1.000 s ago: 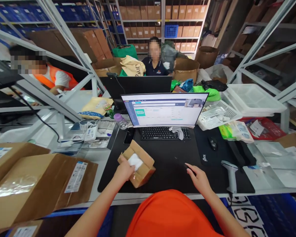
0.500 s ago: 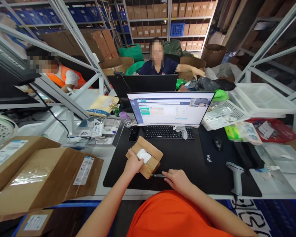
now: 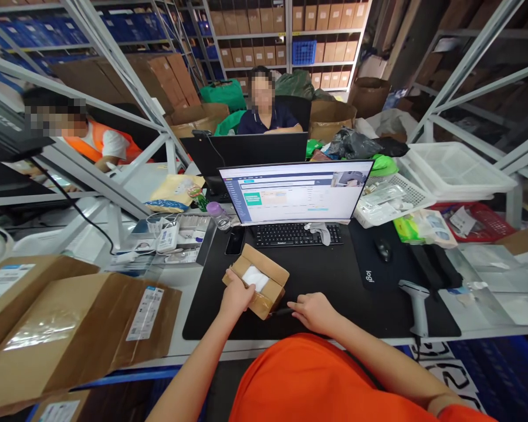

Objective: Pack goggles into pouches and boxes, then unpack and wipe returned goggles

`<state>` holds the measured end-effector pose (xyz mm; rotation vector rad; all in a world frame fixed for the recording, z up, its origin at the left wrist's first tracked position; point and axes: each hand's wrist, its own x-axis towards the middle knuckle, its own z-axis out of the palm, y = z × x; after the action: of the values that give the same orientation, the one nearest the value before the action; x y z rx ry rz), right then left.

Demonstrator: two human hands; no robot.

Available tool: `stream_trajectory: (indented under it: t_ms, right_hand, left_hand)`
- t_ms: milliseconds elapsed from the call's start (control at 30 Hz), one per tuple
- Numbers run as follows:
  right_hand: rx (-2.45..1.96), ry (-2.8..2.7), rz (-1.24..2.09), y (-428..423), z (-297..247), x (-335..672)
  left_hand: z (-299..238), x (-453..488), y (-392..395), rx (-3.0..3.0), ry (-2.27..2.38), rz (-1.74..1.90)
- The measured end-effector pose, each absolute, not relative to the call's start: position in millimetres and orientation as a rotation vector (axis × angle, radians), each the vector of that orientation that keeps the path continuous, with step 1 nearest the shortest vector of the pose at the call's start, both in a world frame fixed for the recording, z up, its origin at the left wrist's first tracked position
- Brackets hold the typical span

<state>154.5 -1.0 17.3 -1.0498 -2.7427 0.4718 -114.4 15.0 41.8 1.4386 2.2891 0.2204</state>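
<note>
My left hand (image 3: pixel 238 295) is closed on the near left side of a small open cardboard box (image 3: pixel 271 290), thumb over its rim. The box is tilted on the black desk mat, flaps raised, with a white wrapped item (image 3: pixel 254 278) inside. To the right, my right hand (image 3: pixel 313 310) has curled fingers with a slim dark tool (image 3: pixel 283 312) at their tips. The tool points left toward the box's lower corner. Against the dark mat its kind is hard to make out.
Behind the box stand a keyboard (image 3: pixel 286 235) and a monitor (image 3: pixel 297 192). A phone (image 3: pixel 234 241) lies left of the keyboard. To the right are a mouse (image 3: pixel 382 250) and a barcode scanner (image 3: pixel 417 308). Large cardboard boxes (image 3: pixel 57 328) fill the left. Two people sit beyond.
The view has shifted slightly. My left hand keeps the box in nearly the same place, and the slim tool shows darker now. The person opposite has drawn back an outstretched arm.
</note>
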Motion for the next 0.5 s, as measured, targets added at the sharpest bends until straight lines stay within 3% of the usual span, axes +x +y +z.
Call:
stream_trajectory:
  t_ms: [233,500]
  right_hand:
    - [-1.413,-2.300,0.561,18.7,4.8,183.2]
    - [-1.741,-1.539,0.825,40.3,-52.3,232.9]
  left_hand:
    - [33.8,-121.0,7.6,1.389,2.234,0.352]
    - [12.1,-132.1,-8.6,1.054,2.014,0.944]
